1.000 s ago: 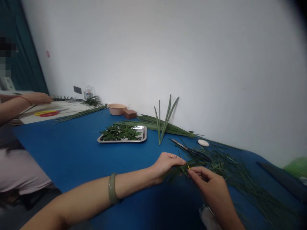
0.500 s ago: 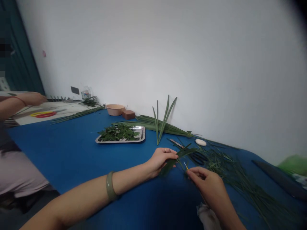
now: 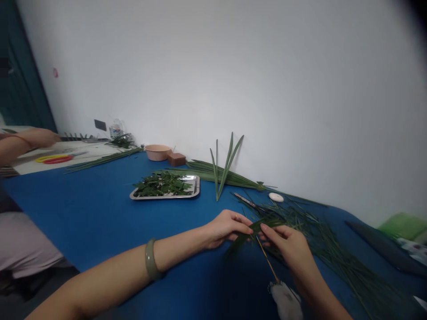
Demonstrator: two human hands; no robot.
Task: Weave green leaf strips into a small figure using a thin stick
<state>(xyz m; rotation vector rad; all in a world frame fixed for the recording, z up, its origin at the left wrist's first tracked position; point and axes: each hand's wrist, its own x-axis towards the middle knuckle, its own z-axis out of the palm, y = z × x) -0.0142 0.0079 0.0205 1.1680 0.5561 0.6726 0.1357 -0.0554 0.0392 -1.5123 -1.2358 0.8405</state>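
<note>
My left hand [image 3: 227, 227] is closed on a piece of folded or woven green leaf [image 3: 238, 242], pinching it between thumb and fingers. My right hand [image 3: 287, 240] meets it from the right, its thumb and fingertips pinched on the same leaf piece. Below the fingers a thin golden stick [image 3: 267, 260] slants down towards a white, crumpled-looking bundle [image 3: 285, 300] at the bottom edge. Whether the right fingers also hold the stick is hidden. Just beyond the hands lies a cutting tool with a metal blade [image 3: 244, 198], its dark handle partly covered by leaf strips.
A metal tray [image 3: 197, 186] holds cut leaves. Behind are a peach bowl [image 3: 158, 152], a brown box [image 3: 176, 159] and long leaves [image 3: 240, 180]. Loose strips [image 3: 347, 262] and a white oval object [image 3: 276, 197] lie right. Another person's hand [image 3: 42, 138] is at far left, near scissors [image 3: 58, 158].
My right hand has moved up and left onto the leaf piece, where before it was apart, pinching the golden stick. More of the stick now shows. The view has shifted slightly.
</note>
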